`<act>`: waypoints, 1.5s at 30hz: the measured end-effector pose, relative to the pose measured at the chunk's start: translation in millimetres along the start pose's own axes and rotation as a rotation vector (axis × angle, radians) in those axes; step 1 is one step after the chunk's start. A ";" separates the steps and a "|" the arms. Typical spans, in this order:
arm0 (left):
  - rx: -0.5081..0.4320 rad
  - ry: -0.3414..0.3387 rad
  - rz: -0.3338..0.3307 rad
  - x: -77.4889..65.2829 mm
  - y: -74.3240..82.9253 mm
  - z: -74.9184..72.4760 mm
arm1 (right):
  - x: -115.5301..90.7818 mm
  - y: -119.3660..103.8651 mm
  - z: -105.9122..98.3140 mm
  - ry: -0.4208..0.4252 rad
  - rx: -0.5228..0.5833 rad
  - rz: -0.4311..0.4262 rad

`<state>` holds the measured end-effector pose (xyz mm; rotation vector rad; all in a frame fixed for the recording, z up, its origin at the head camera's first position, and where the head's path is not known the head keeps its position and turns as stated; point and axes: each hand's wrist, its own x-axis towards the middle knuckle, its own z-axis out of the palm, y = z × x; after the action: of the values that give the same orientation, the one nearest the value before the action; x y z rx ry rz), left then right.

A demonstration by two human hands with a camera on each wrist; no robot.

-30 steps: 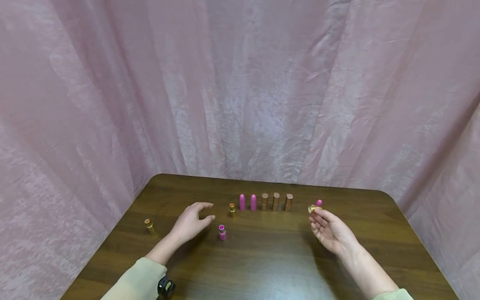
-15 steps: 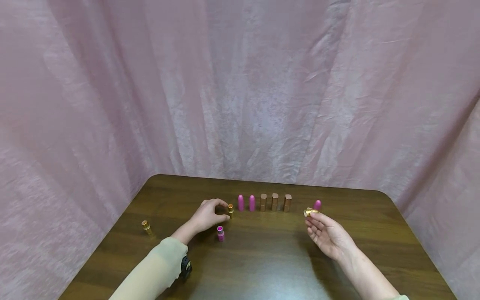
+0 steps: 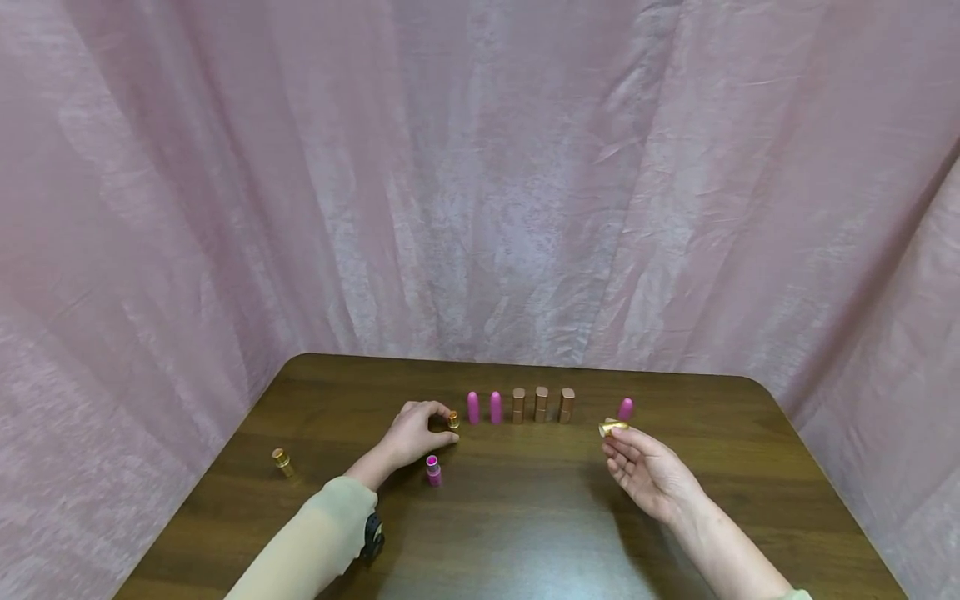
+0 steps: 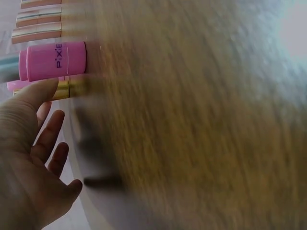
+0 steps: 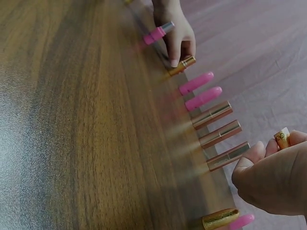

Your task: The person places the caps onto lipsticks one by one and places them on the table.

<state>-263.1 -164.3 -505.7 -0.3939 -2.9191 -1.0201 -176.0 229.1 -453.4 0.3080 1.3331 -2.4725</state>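
Note:
In the head view my left hand [image 3: 411,435] pinches an upright gold lipstick tube [image 3: 453,421] between thumb and index finger; the tube has no cap and stands on the table. The left wrist view shows my thumb against this gold tube [image 4: 62,89]. My right hand [image 3: 651,473] holds a gold lipstick cap [image 3: 612,428] tilted sideways above the table, with lettering visible in the right wrist view. Just behind that hand stands a pink cap [image 3: 626,408], with a gold cap [image 5: 220,219] beside it. An uncapped pink lipstick [image 3: 433,472] stands in front of my left hand.
Right of the gold tube, two pink lipsticks [image 3: 496,407] and three rose-gold lipsticks [image 3: 541,405] stand upright in a row. Another uncapped gold lipstick [image 3: 282,462] is at the left of the brown wooden table [image 3: 525,517]. A pink curtain [image 3: 510,183] hangs behind.
My left hand has moved right to the gold lipstick tube, its fingers closing around it. My right hand has stayed nearly in place, holding the gold cap. The view has shifted slightly.

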 end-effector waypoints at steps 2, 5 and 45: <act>-0.016 0.007 -0.008 -0.2 -0.9 -0.6 | 0.5 1.0 0.5 -0.003 -0.004 -0.001; -0.043 0.022 -0.026 -1.1 -1.5 -5.4 | 0.9 2.0 1.1 -0.001 -0.012 -0.005; 0.492 0.196 0.609 -39.1 126.2 -24.5 | 9.3 43.3 58.5 0.046 -0.131 -0.252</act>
<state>-195.9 -93.2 -413.6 -0.9905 -2.4814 -0.2348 -170.8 156.0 -458.1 0.1763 1.6349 -2.5742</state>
